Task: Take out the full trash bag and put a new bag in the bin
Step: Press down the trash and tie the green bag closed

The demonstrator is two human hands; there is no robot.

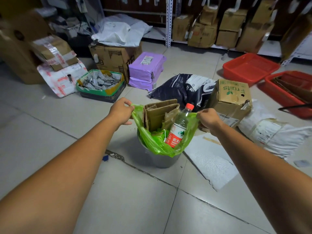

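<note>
Two bare forearms reach forward over the tiled floor [128, 200]. The left hand [120, 111] has its grip clenched on one edge of the translucent green plastic trash bag [157, 142]; the right hand [209, 119] pinches the opposite edge. The bag sits in the round grey metal bin [158, 159], holding folded brown cardboard [158, 114] and a red-capped clear plastic bottle [179, 127]. Beyond lies a black printed sack [182, 88].

Cardboard boxes [116, 56], purple parcels [146, 68] and red baskets [249, 68] crowd the tiled floor [135, 200].

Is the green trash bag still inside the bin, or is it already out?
Still in: the green trash bag sits in the bin, both hands only holding its edges.
</note>
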